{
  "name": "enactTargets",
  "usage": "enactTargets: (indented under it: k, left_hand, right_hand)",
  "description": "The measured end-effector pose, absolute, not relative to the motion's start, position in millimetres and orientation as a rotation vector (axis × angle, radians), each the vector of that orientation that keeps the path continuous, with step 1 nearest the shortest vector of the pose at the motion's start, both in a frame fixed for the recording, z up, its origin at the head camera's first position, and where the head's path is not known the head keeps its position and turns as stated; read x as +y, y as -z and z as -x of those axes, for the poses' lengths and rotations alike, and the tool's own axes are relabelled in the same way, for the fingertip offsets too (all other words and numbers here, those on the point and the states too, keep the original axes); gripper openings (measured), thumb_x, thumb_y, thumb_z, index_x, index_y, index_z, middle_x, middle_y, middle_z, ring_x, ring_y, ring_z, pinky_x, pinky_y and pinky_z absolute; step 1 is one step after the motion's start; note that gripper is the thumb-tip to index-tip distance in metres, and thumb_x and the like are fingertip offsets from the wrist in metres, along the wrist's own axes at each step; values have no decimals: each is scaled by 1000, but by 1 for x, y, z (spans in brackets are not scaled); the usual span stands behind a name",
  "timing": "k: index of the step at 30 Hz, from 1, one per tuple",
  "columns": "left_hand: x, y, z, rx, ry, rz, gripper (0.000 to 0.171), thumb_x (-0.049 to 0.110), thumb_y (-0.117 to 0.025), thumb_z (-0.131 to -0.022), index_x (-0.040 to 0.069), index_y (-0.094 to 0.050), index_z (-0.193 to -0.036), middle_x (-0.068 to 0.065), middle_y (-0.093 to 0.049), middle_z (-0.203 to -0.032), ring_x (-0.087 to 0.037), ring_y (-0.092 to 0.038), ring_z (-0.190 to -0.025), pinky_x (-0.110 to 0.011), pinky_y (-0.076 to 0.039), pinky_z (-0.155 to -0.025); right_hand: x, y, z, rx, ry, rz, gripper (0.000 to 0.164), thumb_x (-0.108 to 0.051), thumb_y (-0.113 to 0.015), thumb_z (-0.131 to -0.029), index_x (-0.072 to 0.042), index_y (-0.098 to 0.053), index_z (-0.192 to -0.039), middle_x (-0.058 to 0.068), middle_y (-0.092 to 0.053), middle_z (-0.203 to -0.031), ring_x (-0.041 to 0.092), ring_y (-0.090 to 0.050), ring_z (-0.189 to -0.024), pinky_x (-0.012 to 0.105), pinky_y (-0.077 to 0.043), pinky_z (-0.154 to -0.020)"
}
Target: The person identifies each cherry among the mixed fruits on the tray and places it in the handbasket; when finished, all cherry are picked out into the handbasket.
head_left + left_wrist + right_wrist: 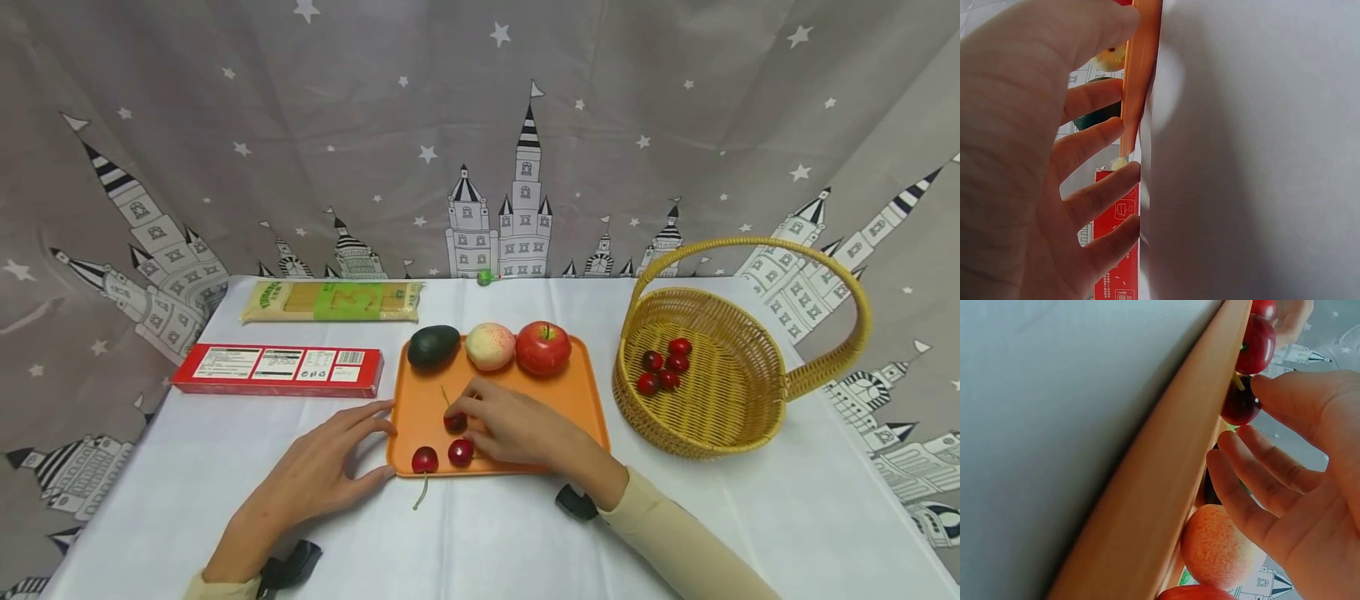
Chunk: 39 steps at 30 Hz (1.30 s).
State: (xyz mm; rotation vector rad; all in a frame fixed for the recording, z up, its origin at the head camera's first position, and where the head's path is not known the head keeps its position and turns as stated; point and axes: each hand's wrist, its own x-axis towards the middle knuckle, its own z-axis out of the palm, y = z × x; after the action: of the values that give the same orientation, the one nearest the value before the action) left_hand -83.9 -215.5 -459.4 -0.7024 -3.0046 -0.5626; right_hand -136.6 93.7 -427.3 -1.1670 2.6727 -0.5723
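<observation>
An orange tray [577,408] holds three dark red cherries near its front left. My right hand [517,427] reaches over the tray and pinches one stemmed cherry [454,423] between thumb and fingertips; the right wrist view shows this cherry [1240,407] between them. Just in front are a second cherry [461,452] and a third cherry [424,459], its stem hanging over the tray's front rim. At the tray's left edge, my left hand [322,458] lies with fingers spread, fingertips right at the rim. An avocado [433,347], a peach [490,347] and a red apple [543,348] line the tray's back.
To the right stands a yellow wicker basket [738,408] with a tall handle and several cherries [664,367] inside. A red box [277,372] and a pack of spaghetti [337,302] lie left of the tray. A small green ball on a stick [484,277] sits at the back edge.
</observation>
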Motion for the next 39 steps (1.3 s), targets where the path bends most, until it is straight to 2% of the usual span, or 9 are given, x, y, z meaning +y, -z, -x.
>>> enactTargets:
  k: [12,22,30,39]
  left_hand:
    - [-217,460,83,-3002,552,701,47,49,-88,-86,30,-72,-126,-1,-57,-159,-31,-56,-144,-61,-52,-112]
    - [-216,461,84,-3020,560,694,49,51,-87,-86,30,-72,-127,-1,-56,-160,-32,-55,-145,-63,-50,-113]
    - [-214,461,84,-3027,563,683,50,51,-88,-85,31,-72,-128,-1,-56,-160,-32,-54,-146,-64,-50,-113]
    - [-214,461,84,-3025,564,680,49,51,-88,-85,31,-72,-127,0,-56,-160,-32,-55,-145,-64,-51,-112]
  right_hand:
    - [93,432,137,2685,597,1181,25,-18,-76,-102,-21,-72,-126,-1,-62,-120,10,-61,-97,19,-57,-91]
    - [98,430,138,2713,630,1189,23,-17,-78,-100,-21,-70,-121,-2,-59,-113,9,-59,-84,17,-55,-77]
    - [111,422,136,2753,678,1211,23,-16,-79,-98,-22,-71,-118,-3,-59,-116,9,-60,-94,20,-57,-86]
    - [139,414,128,2843,715,1200,25,-14,-84,-93,-21,-73,-114,-4,-59,-113,10,-58,-99,23,-59,-88]
